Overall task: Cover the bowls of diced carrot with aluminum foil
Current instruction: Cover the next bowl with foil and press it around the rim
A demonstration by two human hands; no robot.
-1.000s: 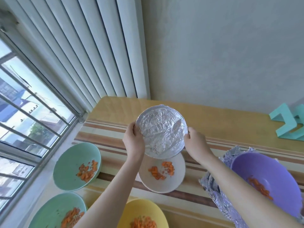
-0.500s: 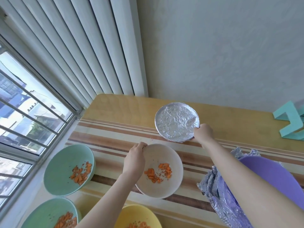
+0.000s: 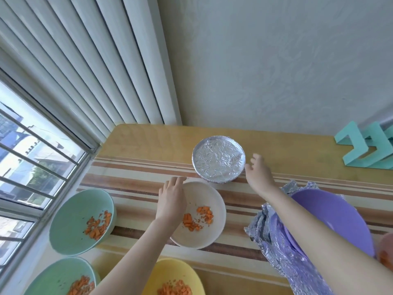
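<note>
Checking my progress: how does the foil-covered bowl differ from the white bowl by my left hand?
The foil-covered bowl is sealed, contents hidden; the white bowl is open, showing diced carrot. The foil-covered bowl stands farther back; the white bowl is nearer, left hand over its rim. Both are round, upright.

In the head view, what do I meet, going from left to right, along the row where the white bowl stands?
Farther green bowl → white bowl → purple bowl. Left out: the left hand, which overlaps the white bowl, and the crumpled foil under the purple bowl.
</note>
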